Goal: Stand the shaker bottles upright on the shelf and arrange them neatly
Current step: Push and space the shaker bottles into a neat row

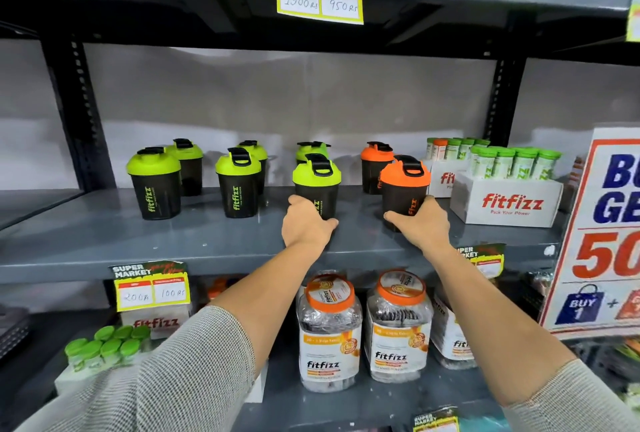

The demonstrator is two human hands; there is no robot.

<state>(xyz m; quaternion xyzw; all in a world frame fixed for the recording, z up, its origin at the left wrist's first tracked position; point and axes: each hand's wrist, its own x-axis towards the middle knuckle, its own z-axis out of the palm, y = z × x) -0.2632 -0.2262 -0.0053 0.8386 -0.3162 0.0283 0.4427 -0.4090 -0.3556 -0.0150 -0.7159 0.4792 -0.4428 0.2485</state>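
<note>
Shaker bottles, black plastic cups with lime-green or orange flip-top lids, all stand upright on the grey metal shelf (104, 234) in four front-and-back pairs. My left hand (304, 223) is wrapped around the base of the front green-lidded shaker (317, 185), and my right hand (420, 223) is closed on the base of the front orange-lidded shaker (405, 185).

What remains, I judge, is squaring up. The orange one sits at about 4 o'clock from its rear orange-lidded partner (375, 165) and nearer the shelf edge than the rest of the front row, so I would slide it back toward 12 o'clock. I would keep both bases flat on the shelf and turn the logos to face out (low grips make tipping less likely). I would match the spacing of the two left-hand green-lidded shakers (156, 185), which look evenly set.

At 3 o'clock, a white cardboard display box (512, 203) holds a row of upright green-capped tubes (516, 161), standing close together. On the lower shelf, at 6 o'clock, stand clear plastic jars with orange lids (329, 331); I cannot make out their contents.
</note>
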